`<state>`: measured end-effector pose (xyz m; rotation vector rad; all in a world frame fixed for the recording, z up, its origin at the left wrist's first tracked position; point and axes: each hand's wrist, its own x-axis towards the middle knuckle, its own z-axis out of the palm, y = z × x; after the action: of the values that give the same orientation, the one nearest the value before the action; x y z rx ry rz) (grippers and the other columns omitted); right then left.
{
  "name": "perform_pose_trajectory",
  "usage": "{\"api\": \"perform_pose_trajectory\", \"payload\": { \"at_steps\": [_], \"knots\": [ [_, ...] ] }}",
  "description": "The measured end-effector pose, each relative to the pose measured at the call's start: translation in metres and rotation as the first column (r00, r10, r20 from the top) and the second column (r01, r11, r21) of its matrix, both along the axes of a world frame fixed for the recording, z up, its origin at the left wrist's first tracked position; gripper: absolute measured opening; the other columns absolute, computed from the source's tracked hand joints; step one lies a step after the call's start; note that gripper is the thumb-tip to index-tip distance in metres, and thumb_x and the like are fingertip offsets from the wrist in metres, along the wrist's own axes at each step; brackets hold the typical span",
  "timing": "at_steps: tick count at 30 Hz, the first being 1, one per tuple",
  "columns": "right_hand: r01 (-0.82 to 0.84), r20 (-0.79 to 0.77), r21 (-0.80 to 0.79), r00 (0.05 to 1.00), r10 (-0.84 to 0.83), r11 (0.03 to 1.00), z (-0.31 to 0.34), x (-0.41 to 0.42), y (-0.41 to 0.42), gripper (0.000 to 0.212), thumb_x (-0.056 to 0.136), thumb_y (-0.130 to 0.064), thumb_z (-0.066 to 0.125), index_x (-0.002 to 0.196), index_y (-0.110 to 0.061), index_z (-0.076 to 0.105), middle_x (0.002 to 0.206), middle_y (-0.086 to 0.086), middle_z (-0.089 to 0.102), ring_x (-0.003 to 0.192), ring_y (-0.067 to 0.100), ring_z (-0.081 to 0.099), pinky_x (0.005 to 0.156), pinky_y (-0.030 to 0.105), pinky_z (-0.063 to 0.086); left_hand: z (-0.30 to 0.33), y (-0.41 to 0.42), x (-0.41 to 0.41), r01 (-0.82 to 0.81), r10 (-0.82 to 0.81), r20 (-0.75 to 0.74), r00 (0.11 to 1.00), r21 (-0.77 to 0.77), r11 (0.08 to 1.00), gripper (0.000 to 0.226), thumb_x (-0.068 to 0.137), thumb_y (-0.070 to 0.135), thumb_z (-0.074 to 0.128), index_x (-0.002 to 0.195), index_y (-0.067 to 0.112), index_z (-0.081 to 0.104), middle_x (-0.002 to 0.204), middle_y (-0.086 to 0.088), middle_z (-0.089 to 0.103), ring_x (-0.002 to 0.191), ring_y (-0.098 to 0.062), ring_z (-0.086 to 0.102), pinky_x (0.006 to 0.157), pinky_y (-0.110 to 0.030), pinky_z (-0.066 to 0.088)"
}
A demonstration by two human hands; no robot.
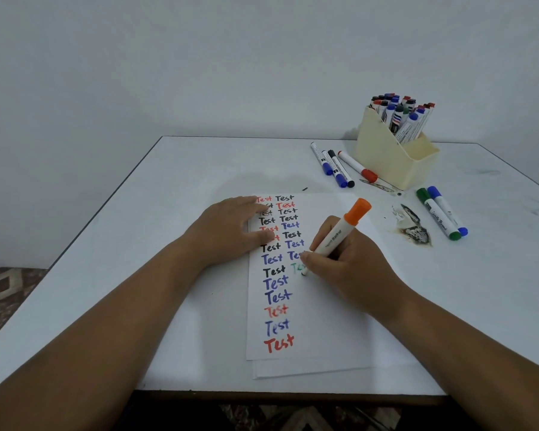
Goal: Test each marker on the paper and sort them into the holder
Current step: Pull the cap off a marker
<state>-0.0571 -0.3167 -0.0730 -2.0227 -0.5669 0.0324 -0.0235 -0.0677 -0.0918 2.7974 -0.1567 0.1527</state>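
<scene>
My left hand lies flat with the fingers spread, pressing down on the upper left part of the paper and covering the starts of several written words. If that palm lifts or slides, I judge the sheet could shift under the stroke and smear the line; fresh ink under the fingers could smudge as well.

Moving right, my right hand pinches the orange-capped marker low on its barrel, with the tip on the paper beside a faint greenish "Test". The cap sits posted on the far end. The mark looks pale, so this one may be running dry; pressing harder to force colour could crush the tip.

Further right, four loose markers lie on the table just beside the cream holder, which already stands crowded with markers. Slotting another into that packed bundle could tip it or knock one out.

Farthest right, a green and a blue marker lie together near a dark stain, and my sleeve-free forearm could drag across it when I reach for them.
</scene>
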Motion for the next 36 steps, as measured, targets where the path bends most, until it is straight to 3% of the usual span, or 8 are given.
{"api": "perform_pose_trajectory", "payload": {
  "at_steps": [8, 20, 25, 29, 33, 36],
  "knots": [
    [0.079, 0.009, 0.018, 0.997, -0.079, 0.997, -0.0012, 0.0001, -0.0022, 0.021, 0.087, -0.018, 0.073, 0.077, -0.019, 0.055, 0.063, -0.009, 0.059, 0.059, 0.001, 0.055, 0.057, 0.013, 0.047, -0.0018, 0.0019, -0.0003, -0.001, 0.001, -0.001, 1.000, -0.014, 1.000, 0.074, 0.079, 0.078, 0.051, 0.143, 0.040, 0.045, 0.157, 0.016, 0.032, 0.145, -0.007, 0.025, 0.120, -0.034, 0.021],
    [0.066, 0.010, 0.010, 0.998, -0.066, 0.998, -0.0027, -0.0011, -0.0030, 0.022, 0.087, -0.019, 0.073, 0.076, -0.019, 0.055, 0.064, -0.009, 0.059, 0.059, 0.003, 0.056, 0.058, 0.014, 0.048, -0.0040, 0.0030, 0.0021, -0.016, 0.016, -0.017, 1.000, -0.018, 1.000, 0.085, 0.070, 0.087, 0.039, 0.143, 0.043, 0.044, 0.157, 0.017, 0.032, 0.145, -0.007, 0.025, 0.120, -0.038, 0.022],
    [0.054, 0.020, -0.007, 0.998, -0.054, 0.998, -0.0041, -0.0022, -0.0027, 0.018, 0.085, -0.013, 0.071, 0.078, -0.014, 0.054, 0.070, 0.007, 0.063, 0.068, 0.025, 0.064, 0.061, 0.036, 0.055, -0.0030, 0.0022, 0.0015, -0.009, 0.009, -0.005, 1.000, -0.004, 1.000, 0.071, 0.082, 0.076, 0.052, 0.144, 0.041, 0.043, 0.158, 0.017, 0.031, 0.145, -0.007, 0.024, 0.120, -0.035, 0.020],
    [0.052, 0.018, 0.015, 0.998, -0.052, 0.999, -0.0021, -0.0030, -0.0033, 0.021, 0.086, -0.015, 0.073, 0.076, -0.016, 0.054, 0.065, -0.004, 0.060, 0.060, 0.009, 0.060, 0.059, 0.020, 0.051, -0.0023, 0.0014, 0.0009, -0.002, 0.002, -0.002, 1.000, 0.008, 1.000, 0.071, 0.083, 0.075, 0.051, 0.145, 0.041, 0.043, 0.158, 0.016, 0.030, 0.145, -0.007, 0.024, 0.120, -0.035, 0.020],
    [0.037, 0.093, -0.012, 0.995, -0.036, 0.999, -0.0052, -0.0048, -0.0016, 0.019, 0.085, -0.011, 0.070, 0.077, -0.018, 0.054, 0.069, 0.005, 0.060, 0.066, 0.025, 0.059, 0.063, 0.047, 0.053, -0.0008, 0.0004, -0.0003, -0.003, 0.004, 0.012, 1.000, -0.009, 1.000, 0.070, 0.083, 0.073, 0.055, 0.144, 0.040, 0.045, 0.157, 0.015, 0.032, 0.144, -0.007, 0.026, 0.119, -0.035, 0.021],
    [0.094, 0.100, 0.057, 0.990, -0.100, 0.994, -0.0068, -0.0011, -0.0013, 0.020, 0.089, -0.017, 0.071, 0.090, -0.026, 0.053, 0.074, 0.005, 0.059, 0.069, 0.024, 0.058, 0.064, 0.043, 0.054, 0.0000, -0.0005, -0.0015, 0.005, -0.004, 0.037, 0.999, -0.024, 1.000, 0.074, 0.081, 0.073, 0.058, 0.145, 0.038, 0.043, 0.156, 0.015, 0.035, 0.144, -0.009, 0.029, 0.118, -0.035, 0.024]
  ]
}}
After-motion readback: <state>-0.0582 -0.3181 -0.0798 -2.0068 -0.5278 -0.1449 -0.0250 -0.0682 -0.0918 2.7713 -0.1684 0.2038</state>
